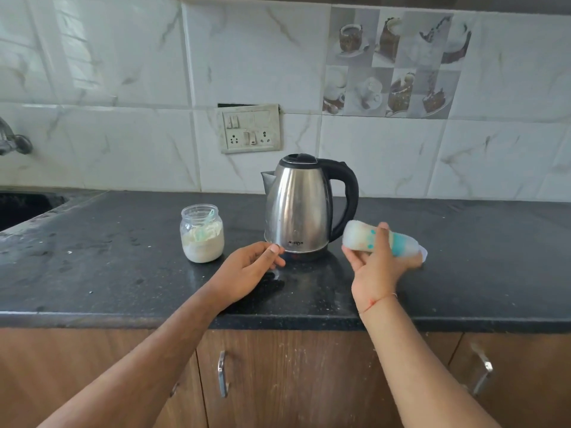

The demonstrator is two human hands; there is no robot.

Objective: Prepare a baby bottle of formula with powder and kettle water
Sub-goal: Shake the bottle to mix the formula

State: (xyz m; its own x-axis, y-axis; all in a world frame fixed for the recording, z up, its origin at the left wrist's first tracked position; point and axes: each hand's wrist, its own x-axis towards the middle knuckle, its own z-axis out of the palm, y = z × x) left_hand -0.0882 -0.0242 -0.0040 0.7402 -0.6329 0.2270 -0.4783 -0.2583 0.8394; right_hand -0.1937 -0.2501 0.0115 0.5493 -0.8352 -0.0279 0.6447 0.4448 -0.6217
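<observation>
The baby bottle point(383, 242) lies nearly on its side in the air above the black stone counter point(123, 273), its base pointing left toward the kettle and its capped teat end pointing right. It is blurred, with a milky look and a teal band near the neck. The right hand point(375, 267) grips it around the middle, thumb over the top and fingers curled underneath; a thin red thread circles that wrist. Just left of the bottle stands the stainless steel electric kettle point(299, 208), lid closed, black handle facing right, spout facing left. The left hand point(250, 267) hovers in front of the kettle's lower left side, fingers loosely bent and holding nothing; whether the fingertips touch the kettle cannot be told. Further left, apart from the kettle, sits an open glass jar point(202, 233) about half full of white powder, with a pale green scoop point(205, 225) standing in it. Behind, a switch-and-socket plate point(251, 128) is set in the marble-look tiled wall; below the counter are wooden cabinet doors with metal handles point(222, 373)
</observation>
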